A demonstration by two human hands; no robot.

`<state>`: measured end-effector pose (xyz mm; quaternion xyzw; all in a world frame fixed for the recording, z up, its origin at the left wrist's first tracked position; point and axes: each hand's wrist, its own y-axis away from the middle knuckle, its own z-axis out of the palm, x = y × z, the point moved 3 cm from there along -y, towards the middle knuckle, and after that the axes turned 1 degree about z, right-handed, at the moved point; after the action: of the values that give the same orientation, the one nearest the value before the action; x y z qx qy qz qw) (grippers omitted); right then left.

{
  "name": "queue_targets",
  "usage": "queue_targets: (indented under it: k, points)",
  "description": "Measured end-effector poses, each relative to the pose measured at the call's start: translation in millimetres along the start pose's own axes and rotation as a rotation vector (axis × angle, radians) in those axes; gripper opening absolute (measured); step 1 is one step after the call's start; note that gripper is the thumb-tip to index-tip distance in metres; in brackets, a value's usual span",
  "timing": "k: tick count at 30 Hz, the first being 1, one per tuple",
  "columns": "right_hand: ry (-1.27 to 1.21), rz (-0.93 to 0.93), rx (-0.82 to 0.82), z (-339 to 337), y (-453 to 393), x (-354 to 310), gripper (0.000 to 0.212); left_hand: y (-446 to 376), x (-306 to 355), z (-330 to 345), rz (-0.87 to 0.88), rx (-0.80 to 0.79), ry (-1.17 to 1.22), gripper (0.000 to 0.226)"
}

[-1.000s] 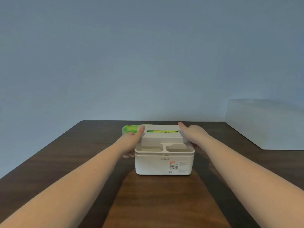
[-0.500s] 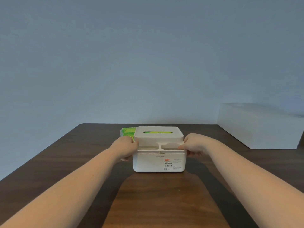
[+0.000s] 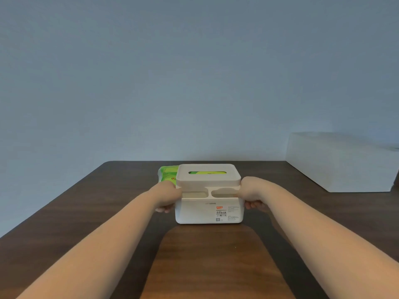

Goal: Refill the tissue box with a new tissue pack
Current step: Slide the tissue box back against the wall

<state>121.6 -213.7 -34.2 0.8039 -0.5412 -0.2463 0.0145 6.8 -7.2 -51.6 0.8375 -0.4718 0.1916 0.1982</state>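
A white plastic tissue box (image 3: 200,212) stands on the dark wooden table (image 3: 64,212), with a barcode label on its front. Its upper section (image 3: 208,182), a lid with a slot and front compartments, sits slightly raised above the base. Green shows through the slot. My left hand (image 3: 167,196) grips the box's left side and my right hand (image 3: 251,194) grips its right side, both at the seam between lid and base. A green tissue pack (image 3: 167,174) lies behind the box at its left, partly hidden by it.
A large white box (image 3: 343,162) rests on the table's far right, against the blue-grey wall. My forearms reach in from both lower corners. A lighter wood strip (image 3: 216,262) runs down the table's middle in front of the tissue box.
My hands slid from the top of the lid down to the box's sides. The upper section now sits lower and closer onto the base.
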Motion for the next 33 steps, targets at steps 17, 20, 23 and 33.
queue_targets:
  k: [17,20,23,33]
  points:
    - [-0.337,0.096,0.269,-9,-10,25,0.017,11,29,11,0.114,0.285,-0.019,0.044]
    - [-0.368,0.133,0.323,-21,-11,43,0.022,3,48,25,0.144,0.274,-0.036,0.044]
    - [-0.432,0.179,0.352,-30,-16,64,0.025,-9,72,37,0.164,0.284,-0.047,0.041]
    - [-0.572,0.242,0.486,-71,-76,123,0.016,-80,150,70,0.213,0.261,-0.006,0.034]
